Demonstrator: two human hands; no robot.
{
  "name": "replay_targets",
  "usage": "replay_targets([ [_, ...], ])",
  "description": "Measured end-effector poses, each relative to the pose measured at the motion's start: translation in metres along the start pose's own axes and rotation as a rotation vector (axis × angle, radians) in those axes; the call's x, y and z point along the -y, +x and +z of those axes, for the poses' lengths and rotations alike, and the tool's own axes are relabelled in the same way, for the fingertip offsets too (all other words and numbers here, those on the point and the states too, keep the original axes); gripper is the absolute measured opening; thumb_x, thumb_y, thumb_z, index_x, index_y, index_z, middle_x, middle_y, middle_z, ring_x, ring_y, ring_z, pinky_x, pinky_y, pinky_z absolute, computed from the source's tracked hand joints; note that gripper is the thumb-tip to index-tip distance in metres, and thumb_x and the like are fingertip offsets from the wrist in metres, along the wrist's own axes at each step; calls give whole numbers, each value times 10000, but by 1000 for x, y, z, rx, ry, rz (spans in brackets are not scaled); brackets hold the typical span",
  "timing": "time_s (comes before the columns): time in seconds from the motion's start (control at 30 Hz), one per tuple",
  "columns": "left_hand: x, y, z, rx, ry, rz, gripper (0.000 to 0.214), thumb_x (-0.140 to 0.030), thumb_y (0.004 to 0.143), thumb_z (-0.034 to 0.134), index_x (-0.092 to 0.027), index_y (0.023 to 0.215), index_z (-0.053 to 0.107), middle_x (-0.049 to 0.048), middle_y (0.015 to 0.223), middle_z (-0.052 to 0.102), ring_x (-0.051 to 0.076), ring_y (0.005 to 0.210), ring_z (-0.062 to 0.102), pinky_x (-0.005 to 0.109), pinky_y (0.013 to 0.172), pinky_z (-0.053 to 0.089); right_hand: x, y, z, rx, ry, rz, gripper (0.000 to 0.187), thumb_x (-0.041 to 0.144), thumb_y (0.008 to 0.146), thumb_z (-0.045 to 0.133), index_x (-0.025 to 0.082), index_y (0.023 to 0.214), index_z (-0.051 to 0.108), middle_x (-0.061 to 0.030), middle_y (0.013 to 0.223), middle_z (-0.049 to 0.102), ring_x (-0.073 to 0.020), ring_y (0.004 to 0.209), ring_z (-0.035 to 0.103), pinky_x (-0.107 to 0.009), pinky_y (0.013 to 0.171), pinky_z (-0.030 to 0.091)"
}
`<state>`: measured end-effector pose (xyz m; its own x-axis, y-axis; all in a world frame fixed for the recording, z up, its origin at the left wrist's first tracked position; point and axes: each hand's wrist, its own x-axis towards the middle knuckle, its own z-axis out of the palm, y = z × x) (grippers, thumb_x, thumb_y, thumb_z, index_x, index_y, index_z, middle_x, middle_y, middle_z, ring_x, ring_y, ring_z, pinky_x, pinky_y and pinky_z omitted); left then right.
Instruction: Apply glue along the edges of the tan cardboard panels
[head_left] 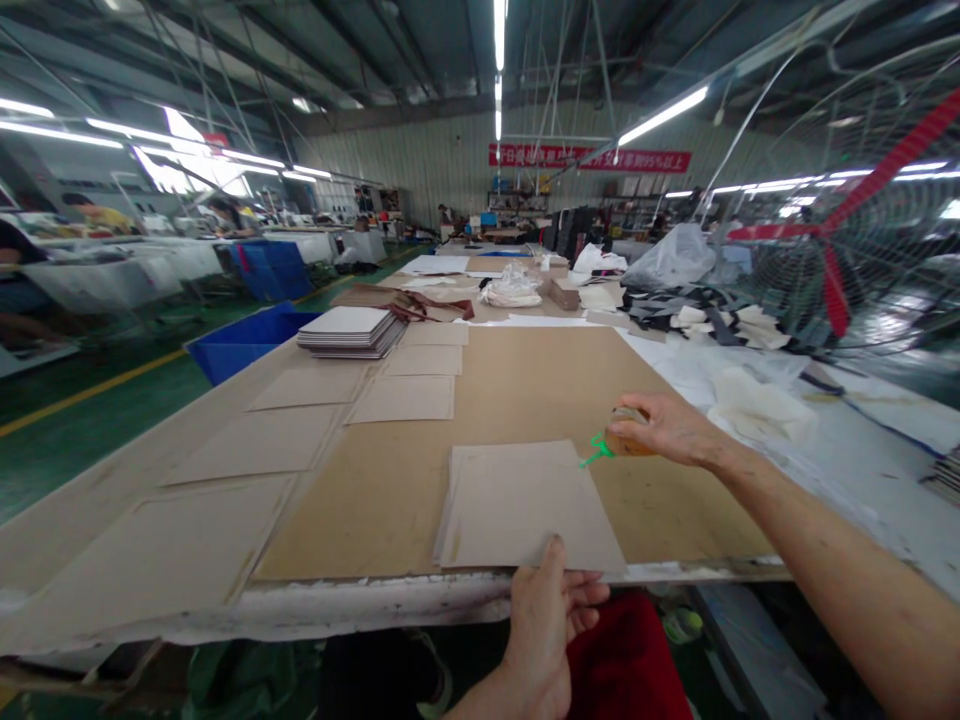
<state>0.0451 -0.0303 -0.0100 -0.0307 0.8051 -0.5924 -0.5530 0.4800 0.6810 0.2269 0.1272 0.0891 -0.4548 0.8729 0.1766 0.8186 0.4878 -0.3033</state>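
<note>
My right hand (664,428) is wrapped round a small glue bottle (628,432) with amber contents. Its green nozzle (598,451) points down and left at the right edge of a square beige board (517,500). At least one more board shows beneath that one, slightly out of line. At the table's near edge, my left hand (551,615) pinches the board, thumb on top and fingers below the overhang. Whether those fingers also take in the lower board is hidden. A large brown sheet (540,380) lies under the boards.
Several beige boards (247,440) lie in rows on the left. Behind them are a stack of boards (351,332) and brown strips (427,302). A blue bin (244,340) stands beside the table. Fabric scraps (705,315) and a large fan (832,230) are on the right.
</note>
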Motion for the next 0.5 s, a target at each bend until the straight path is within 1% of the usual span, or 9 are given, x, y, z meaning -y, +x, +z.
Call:
replay_targets([
  [0.07,0,0,0,-4,6,-8,394,-439,882,478,-73,779,581,165,812,690,159,633,647,195,490,433,-4,-3,0,-6,-12,0,254,437,845,483,203,825,581,3,756,596,-187,702,525,-273,604,325],
  [0.17,0,0,0,-16,6,-31,393,-435,882,480,-72,772,586,168,811,691,155,620,643,195,484,429,-1,-9,-3,7,-18,-17,271,456,843,491,202,788,568,8,728,578,-185,692,519,-271,599,320],
  [0.27,0,1,-1,-18,7,-32,386,-435,875,494,-75,767,584,165,789,691,150,610,640,189,482,426,4,-15,-8,75,24,-47,318,496,836,489,199,745,552,13,674,556,-178,645,507,-269,574,314],
  [0.33,1,2,-1,-17,9,-30,377,-433,874,496,-79,776,581,161,795,691,154,617,644,190,484,430,7,-17,-10,109,53,-60,328,506,839,477,198,751,547,12,673,554,-177,638,506,-272,567,312],
  [0.5,1,4,-2,-26,22,-20,370,-427,879,494,-72,803,568,183,858,691,157,648,654,188,488,441,10,-17,-8,47,15,-6,303,494,837,478,204,801,562,0,731,581,-184,679,520,-281,587,314],
])
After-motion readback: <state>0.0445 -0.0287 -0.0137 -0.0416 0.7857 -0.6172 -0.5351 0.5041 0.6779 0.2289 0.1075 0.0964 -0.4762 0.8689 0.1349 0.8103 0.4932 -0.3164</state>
